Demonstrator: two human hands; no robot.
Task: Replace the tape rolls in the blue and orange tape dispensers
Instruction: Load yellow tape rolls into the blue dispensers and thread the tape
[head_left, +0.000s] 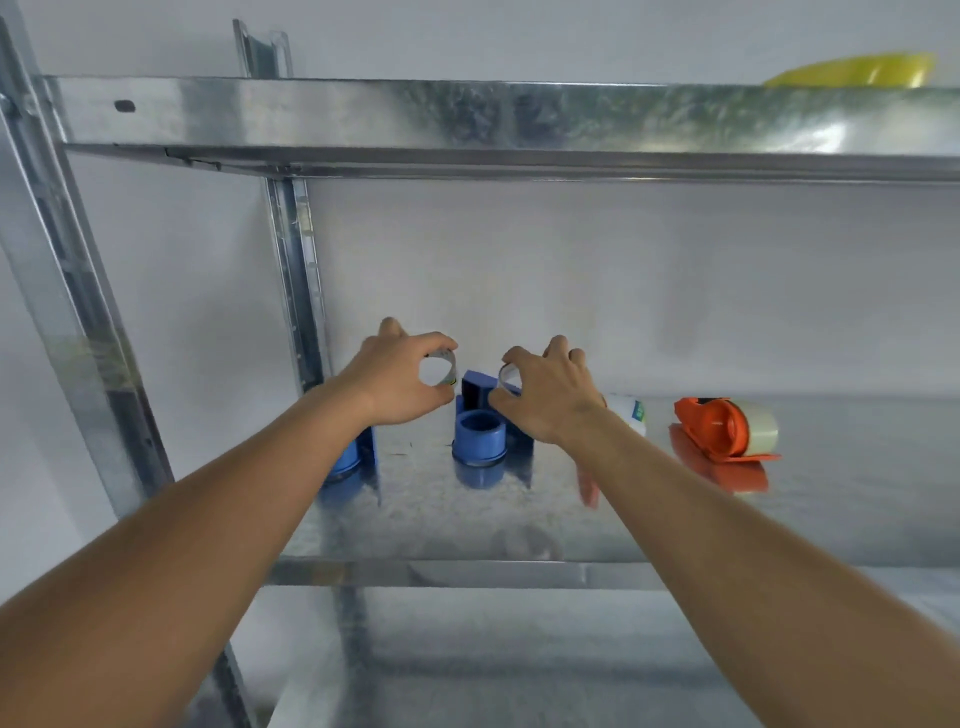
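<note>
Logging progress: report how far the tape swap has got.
Done: the orange dispenser carries a roll. In hand: the left hand and right hand each hold a tape ring above the blue dispenser. Left: its hub is bare.

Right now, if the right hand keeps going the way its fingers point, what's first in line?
Probably the blue dispenser, just beyond the right hand and the ring it pinches; depth is unclear.

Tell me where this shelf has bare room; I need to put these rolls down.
Bare metal lies along the shelf's front edge, below the blue dispenser, and right of the orange dispenser. The stretch between both hands is crowded.
</note>
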